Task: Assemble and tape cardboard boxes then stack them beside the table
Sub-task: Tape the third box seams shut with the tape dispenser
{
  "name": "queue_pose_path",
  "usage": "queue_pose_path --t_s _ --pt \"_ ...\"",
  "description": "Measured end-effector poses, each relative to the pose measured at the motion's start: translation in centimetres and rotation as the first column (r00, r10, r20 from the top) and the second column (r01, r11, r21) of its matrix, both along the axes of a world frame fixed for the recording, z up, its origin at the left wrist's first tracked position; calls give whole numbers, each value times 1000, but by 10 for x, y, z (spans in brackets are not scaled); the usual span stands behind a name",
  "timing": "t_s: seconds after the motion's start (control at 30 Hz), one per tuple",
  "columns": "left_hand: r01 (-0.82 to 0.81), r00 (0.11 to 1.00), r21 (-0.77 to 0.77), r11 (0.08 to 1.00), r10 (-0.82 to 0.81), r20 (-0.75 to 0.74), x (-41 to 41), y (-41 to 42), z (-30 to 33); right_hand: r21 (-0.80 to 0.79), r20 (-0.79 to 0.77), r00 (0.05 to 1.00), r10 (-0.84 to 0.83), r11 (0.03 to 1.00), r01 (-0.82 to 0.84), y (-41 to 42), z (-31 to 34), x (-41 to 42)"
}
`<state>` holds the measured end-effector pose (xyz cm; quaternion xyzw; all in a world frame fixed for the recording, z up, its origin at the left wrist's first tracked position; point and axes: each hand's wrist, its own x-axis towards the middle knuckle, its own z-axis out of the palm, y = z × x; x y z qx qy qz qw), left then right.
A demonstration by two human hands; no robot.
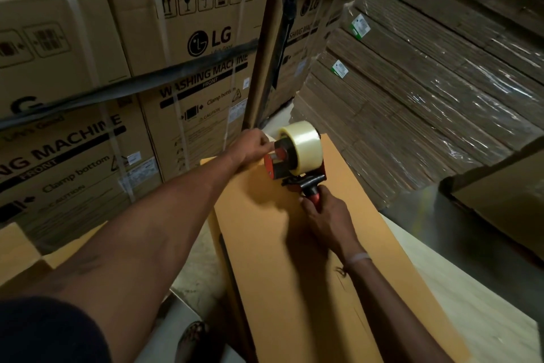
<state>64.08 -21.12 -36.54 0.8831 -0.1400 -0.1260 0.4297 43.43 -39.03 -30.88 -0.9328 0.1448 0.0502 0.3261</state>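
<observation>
A long tan cardboard box [294, 259] lies on the pale table, running away from me. A red and black tape dispenser [291, 162] with a roll of clear tape [301, 139] stands over the box's far end. My right hand [323, 215] grips the dispenser's red handle. My left hand [254, 146] reaches to the far edge of the box and pinches the tape end at the dispenser's front.
Stacked LG washing machine cartons [182, 47] fill the left and back. Wrapped bundles of flat cardboard [426, 92] rise at the right. A tall cardboard post [265, 53] stands behind the box. Another tan box [20, 253] sits low at the left. The table's edge [471, 289] shows at the right.
</observation>
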Motion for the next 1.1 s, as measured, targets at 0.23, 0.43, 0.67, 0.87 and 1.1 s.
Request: queue_pose_path --t_s 0.23,0.43,0.67,0.87,1.1 --pt "-19 998 117 993 12 55 -5 -1 -2 37 -23 1000 -6 999 7 -13 -1 -38" --pt "-173 971 284 943 114 211 -18 -20 -9 132 -36 999 -22 991 27 -14 -7 -48" --pt "-207 949 304 930 115 295 17 -7 -6 138 14 999 -39 990 37 -1 -10 -7" --pt "-207 975 357 911 160 156 50 -1 4 128 9 999 -50 991 49 8 -11 26" --pt "-176 982 464 868 188 20 46 8 10 102 1 999 -54 993 54 9 -12 24"
